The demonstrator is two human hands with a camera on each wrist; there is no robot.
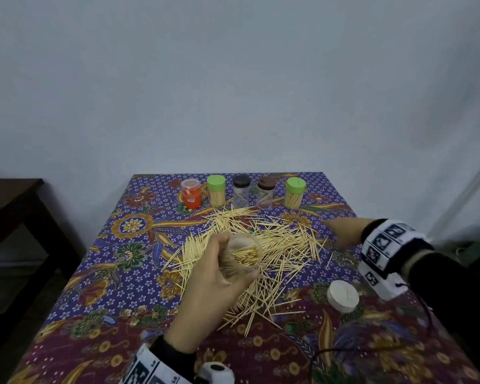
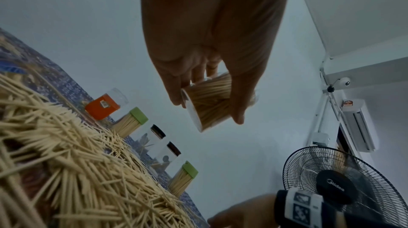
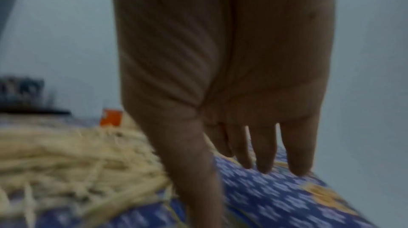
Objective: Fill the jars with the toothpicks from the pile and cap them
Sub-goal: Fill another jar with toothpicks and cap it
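Fingers of the left hand (image 1: 205,284) are curled round a clear jar (image 1: 243,252) that's already stuffed with toothpicks, open mouth facing up at the head camera, held just above the toothpick pile (image 1: 263,245) in the middle of the batik tablecloth (image 1: 117,278). Over on the far side of the pile, the right hand (image 1: 344,231) reaches out with its fingers stretched flat and close together, holding nothing. A white cap (image 1: 342,296) sits on the cloth near the right wrist, well apart from the held jar. Along the back edge there's a row: an orange-label jar (image 1: 191,194), two green-capped jars (image 1: 216,191) full of toothpicks, and two dark-capped jars (image 1: 241,191) that look nearly empty.

Left wrist view: thumb on one side and fingers (image 2: 176,92) on the other pinch the jar (image 2: 209,102) round its wall, tilted, off the table, toothpicks packed inside. Same row of jars stands beyond the pile (image 2: 66,170). A standing fan (image 2: 337,184) and a wall air conditioner (image 2: 357,127) show in the background.

Right wrist view is pretty blurry, but the fingers (image 3: 262,148) hang straight and side by side, tips at the blue cloth (image 3: 264,196) just beside the pile (image 3: 77,162). Can't tell if they actually touch the cloth.
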